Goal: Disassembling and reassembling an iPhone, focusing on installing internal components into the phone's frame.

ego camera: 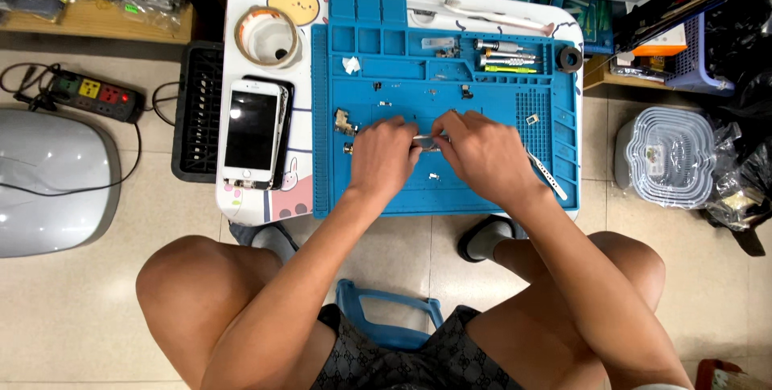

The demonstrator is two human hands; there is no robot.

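On the floor at the far left lie a power strip [100, 94] and a grey rounded case [48, 181]. A black tray [195, 112] hangs at the left edge of the small white table [249, 4]. On the table stand a roll of tape [267, 36] and, below it, a white phone [252, 131] with its dark screen up, lying over a second dark slab. The blue work mat [362, 197] covers the rest of the table; loose small metal parts [346, 122] and screws are scattered over it, so the phone looks already stripped of several pieces, while more fine work remains. The left hand [383, 157] and right hand [481, 155] meet at the mat's middle, both pinching a small silvery part [427, 142] between fingertips just above the mat. A pair of tweezers [547, 173] lies unused beside the right wrist, and screwdrivers [505, 54] rest in the mat's upper tray. At the far right stands a white basket [671, 157]
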